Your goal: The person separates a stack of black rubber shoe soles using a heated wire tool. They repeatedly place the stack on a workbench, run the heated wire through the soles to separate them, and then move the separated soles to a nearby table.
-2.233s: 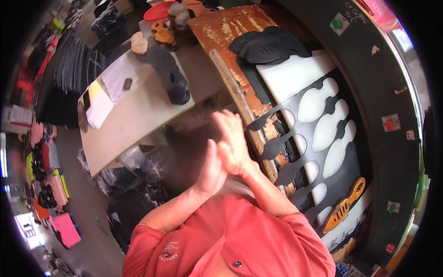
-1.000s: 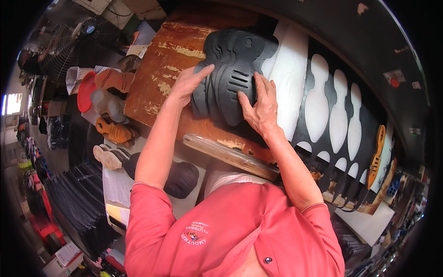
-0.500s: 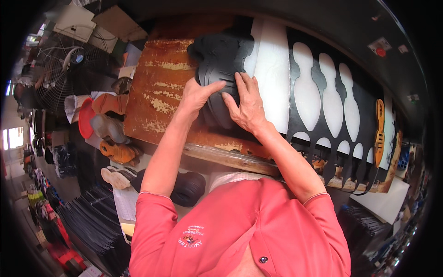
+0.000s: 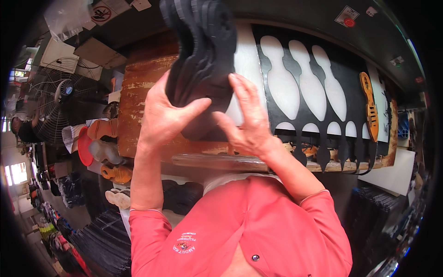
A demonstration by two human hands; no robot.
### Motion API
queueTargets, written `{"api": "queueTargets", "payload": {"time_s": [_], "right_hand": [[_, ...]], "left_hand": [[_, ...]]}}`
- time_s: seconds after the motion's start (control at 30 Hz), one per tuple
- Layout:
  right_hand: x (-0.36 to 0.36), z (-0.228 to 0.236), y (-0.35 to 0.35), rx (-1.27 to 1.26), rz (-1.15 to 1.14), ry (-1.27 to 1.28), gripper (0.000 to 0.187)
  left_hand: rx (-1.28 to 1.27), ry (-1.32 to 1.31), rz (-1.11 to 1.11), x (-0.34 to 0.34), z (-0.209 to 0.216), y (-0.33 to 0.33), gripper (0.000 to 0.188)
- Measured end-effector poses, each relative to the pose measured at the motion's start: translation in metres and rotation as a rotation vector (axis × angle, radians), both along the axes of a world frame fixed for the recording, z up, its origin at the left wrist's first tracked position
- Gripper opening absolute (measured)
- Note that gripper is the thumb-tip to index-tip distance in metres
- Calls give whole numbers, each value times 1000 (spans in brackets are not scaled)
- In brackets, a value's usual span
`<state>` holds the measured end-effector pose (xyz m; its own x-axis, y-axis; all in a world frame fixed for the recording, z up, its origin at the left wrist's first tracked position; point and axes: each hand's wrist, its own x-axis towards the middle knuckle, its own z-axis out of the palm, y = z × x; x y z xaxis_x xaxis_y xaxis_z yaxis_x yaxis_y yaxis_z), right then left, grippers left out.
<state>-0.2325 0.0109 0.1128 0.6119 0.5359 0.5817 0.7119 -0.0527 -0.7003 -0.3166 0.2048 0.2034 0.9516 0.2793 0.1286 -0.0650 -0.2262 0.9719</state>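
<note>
A stack of black sole-shaped pieces point(image 4: 199, 60) rises between my hands, tilted toward the far side, its layers fanned unevenly at the left edge. My left hand point(image 4: 159, 117) is closed round its lower left side, thumb across the near face. On the lower right side, my right hand point(image 4: 249, 122) presses its fingers to the edge, the thumb held apart, slightly blurred. Beneath is a worn brown board point(image 4: 138, 99). To the right lies a black sheet point(image 4: 290, 62) with sole-shaped cutouts, white showing through them, and strips hanging over the front edge.
An orange sole-shaped tool with slots point(image 4: 368, 101) rests on the sheet's right part. At the left stand a caged fan point(image 4: 57, 94), a red round dish point(image 4: 85, 147) and several sole-shaped stacks point(image 4: 102, 151). A red button point(image 4: 349, 22) is on the dark far panel.
The black stack has come up off the board and now stands more upright, gripped from both sides near its lower end. The whole view has shifted a little.
</note>
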Motion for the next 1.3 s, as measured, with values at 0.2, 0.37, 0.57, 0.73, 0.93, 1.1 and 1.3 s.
{"api": "queueTargets", "payload": {"time_s": [0.2, 0.37, 0.57, 0.73, 0.93, 1.1, 1.3], "right_hand": [[43, 17, -92, -64, -236, -247, 65], [91, 15, -97, -544, 122, -401, 108], [108, 25, -70, -792, 236, -519, 101], [102, 26, -77, -647, 130, -578, 97], [128, 4, -101, -708, 196, -462, 98], [173, -29, -133, -499, 3, -205, 105], [169, -90, -141, -117, -31, 5, 65]], "left_hand": [[316, 393, -257, 60, -58, -27, 78], [503, 206, -255, 64, -82, -54, 90], [674, 154, -213, 49, -70, -72, 69], [728, -132, -218, 41, -62, -47, 77], [900, 27, -192, 55, -103, -38, 91], [907, -59, -126, 58, -122, -42, 92], [852, -85, -109, 72, -120, -49, 85]]}}
